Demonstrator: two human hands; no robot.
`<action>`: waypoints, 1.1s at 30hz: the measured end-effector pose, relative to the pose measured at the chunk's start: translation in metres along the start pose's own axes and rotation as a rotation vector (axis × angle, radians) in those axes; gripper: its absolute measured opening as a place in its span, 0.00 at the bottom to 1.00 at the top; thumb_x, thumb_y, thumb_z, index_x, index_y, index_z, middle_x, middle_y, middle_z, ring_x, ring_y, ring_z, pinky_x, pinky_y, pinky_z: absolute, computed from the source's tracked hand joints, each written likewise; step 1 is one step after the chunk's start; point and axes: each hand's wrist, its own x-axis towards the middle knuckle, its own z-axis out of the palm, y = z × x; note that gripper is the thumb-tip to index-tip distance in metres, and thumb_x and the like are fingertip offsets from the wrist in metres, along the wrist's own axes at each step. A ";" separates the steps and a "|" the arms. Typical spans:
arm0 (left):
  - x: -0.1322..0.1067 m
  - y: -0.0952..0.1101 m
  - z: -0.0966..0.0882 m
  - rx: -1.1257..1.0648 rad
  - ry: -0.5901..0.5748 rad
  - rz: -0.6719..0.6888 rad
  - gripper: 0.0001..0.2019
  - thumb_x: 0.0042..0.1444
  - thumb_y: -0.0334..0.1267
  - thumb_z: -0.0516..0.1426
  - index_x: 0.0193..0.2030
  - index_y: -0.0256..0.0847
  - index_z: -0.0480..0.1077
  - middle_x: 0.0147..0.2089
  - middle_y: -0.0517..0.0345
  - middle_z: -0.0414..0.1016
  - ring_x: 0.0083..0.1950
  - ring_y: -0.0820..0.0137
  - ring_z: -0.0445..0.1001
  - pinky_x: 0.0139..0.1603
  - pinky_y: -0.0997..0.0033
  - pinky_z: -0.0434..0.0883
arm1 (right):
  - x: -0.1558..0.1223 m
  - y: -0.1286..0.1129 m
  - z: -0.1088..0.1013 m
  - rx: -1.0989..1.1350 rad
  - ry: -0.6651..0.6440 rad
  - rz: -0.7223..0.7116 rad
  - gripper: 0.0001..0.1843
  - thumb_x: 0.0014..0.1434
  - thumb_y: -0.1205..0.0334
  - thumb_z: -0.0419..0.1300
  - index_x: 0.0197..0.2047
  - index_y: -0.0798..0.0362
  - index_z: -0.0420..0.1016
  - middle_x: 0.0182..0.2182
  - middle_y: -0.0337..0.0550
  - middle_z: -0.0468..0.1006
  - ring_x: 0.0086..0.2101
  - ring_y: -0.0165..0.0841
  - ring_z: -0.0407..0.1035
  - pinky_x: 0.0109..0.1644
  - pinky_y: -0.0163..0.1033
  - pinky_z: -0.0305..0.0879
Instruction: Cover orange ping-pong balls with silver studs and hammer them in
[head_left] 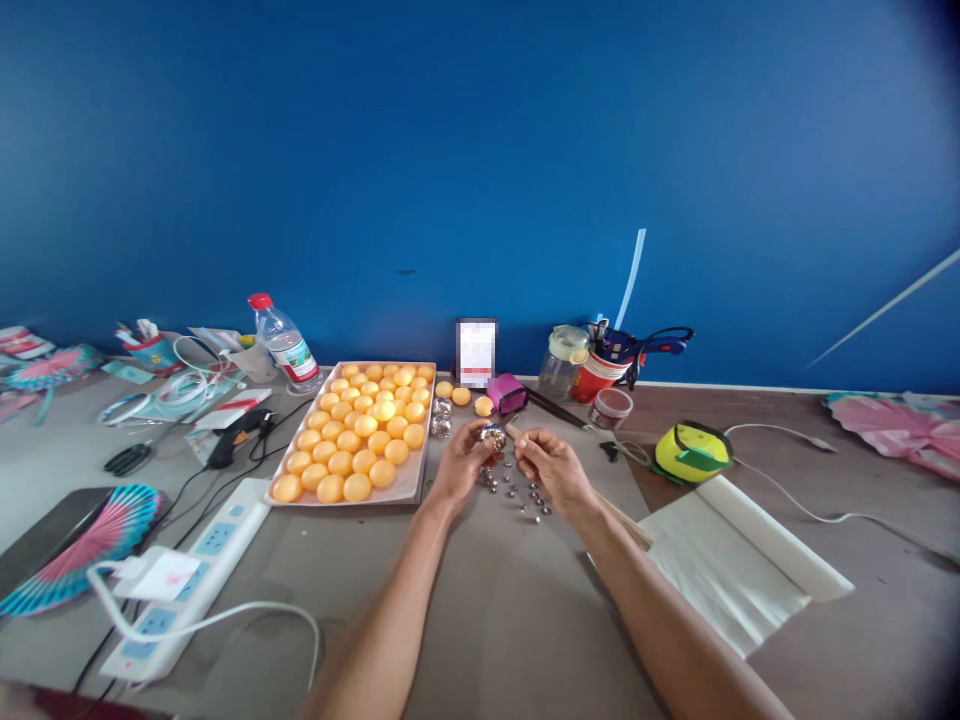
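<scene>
My left hand (461, 465) is closed around a shiny, silver-studded ball (493, 436), held just above the table. Close by on the right, my right hand (551, 462) pinches a thin tan stick (513, 431), whose tip points toward the ball. A tan length (622, 520) shows beyond my right wrist; it may be the same stick. Small silver beads (534, 495) lie scattered on the table below both hands. Behind my left hand sit silver balls (442, 426) and several loose orange balls (461, 397).
A shallow tray (421, 490) of orange balls stands left of my hands. At the back are a purple object (508, 393), a lidded jar (564, 360) and a red cup (596, 378). Rightward lie a yellow-green pouch (691, 453) and pale rolled sheet (735, 560); a power strip (214, 545) lies left.
</scene>
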 end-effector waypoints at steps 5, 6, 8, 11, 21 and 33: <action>0.000 -0.002 0.001 0.047 -0.038 0.021 0.20 0.45 0.42 0.61 0.46 0.39 0.66 0.40 0.54 0.72 0.33 0.72 0.71 0.36 0.70 0.68 | 0.000 -0.004 0.000 0.055 -0.057 0.048 0.12 0.43 0.57 0.63 0.31 0.53 0.70 0.23 0.35 0.71 0.20 0.24 0.60 0.25 0.32 0.56; 0.000 -0.002 0.000 0.056 -0.045 0.025 0.20 0.45 0.42 0.62 0.46 0.40 0.66 0.40 0.54 0.71 0.34 0.72 0.71 0.36 0.70 0.68 | 0.001 -0.002 0.000 0.030 -0.036 0.036 0.11 0.43 0.58 0.63 0.31 0.53 0.70 0.22 0.34 0.71 0.19 0.24 0.59 0.25 0.32 0.55; 0.001 -0.003 0.000 0.068 -0.058 0.032 0.20 0.45 0.42 0.62 0.45 0.40 0.67 0.40 0.54 0.71 0.36 0.71 0.71 0.37 0.69 0.69 | 0.002 0.002 0.000 -0.052 0.013 0.007 0.08 0.44 0.60 0.61 0.29 0.53 0.69 0.19 0.32 0.67 0.18 0.23 0.56 0.22 0.32 0.51; 0.000 -0.003 0.001 0.076 -0.084 0.037 0.21 0.45 0.42 0.62 0.46 0.40 0.67 0.41 0.54 0.70 0.38 0.70 0.70 0.39 0.68 0.69 | 0.003 0.006 0.000 -0.186 0.047 -0.034 0.06 0.45 0.61 0.60 0.27 0.54 0.70 0.16 0.31 0.62 0.18 0.23 0.53 0.22 0.31 0.47; 0.002 -0.009 0.000 0.186 -0.075 0.062 0.21 0.45 0.42 0.62 0.46 0.39 0.67 0.44 0.51 0.70 0.41 0.68 0.70 0.41 0.66 0.69 | 0.004 0.011 -0.001 -0.275 0.056 -0.059 0.06 0.47 0.59 0.58 0.28 0.53 0.68 0.16 0.32 0.62 0.19 0.25 0.55 0.23 0.32 0.51; -0.001 -0.014 0.003 0.340 -0.017 0.054 0.22 0.46 0.41 0.61 0.47 0.37 0.65 0.42 0.51 0.72 0.34 0.71 0.70 0.34 0.71 0.68 | 0.005 0.018 0.001 -0.506 0.176 -0.113 0.06 0.48 0.60 0.56 0.26 0.52 0.62 0.14 0.31 0.63 0.17 0.27 0.58 0.23 0.33 0.53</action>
